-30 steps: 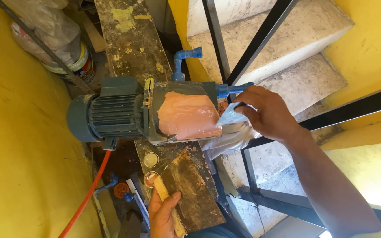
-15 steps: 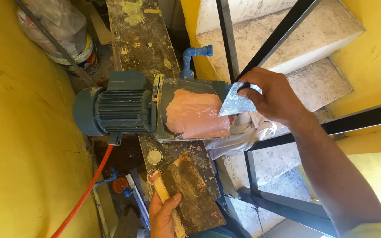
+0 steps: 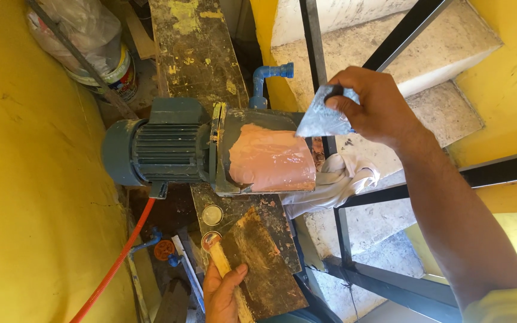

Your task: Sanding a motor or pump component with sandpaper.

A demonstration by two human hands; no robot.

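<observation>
A grey-blue motor pump (image 3: 163, 149) lies on a stained plank, and its right body is coated with smooth pink putty (image 3: 272, 159). My right hand (image 3: 372, 104) holds a triangular metal scraper blade (image 3: 322, 119) just above the putty's upper right corner, apart from it. My left hand (image 3: 222, 293) at the bottom grips the wooden handle of a dirty flat board (image 3: 258, 263) that sits below the pump. A white rag (image 3: 336, 179) hangs at the pump's right end.
Yellow walls close in on the left and right. Black metal railing bars (image 3: 312, 54) cross over concrete steps (image 3: 426, 54). A blue pipe elbow (image 3: 267, 75), an orange hose (image 3: 118, 263), a wrapped bucket (image 3: 106, 66) and two small round lids (image 3: 212, 215) lie around the pump.
My right hand has lifted the scraper up and away from the putty's right edge, uncovering the white rag. My left hand and the board have stayed put.
</observation>
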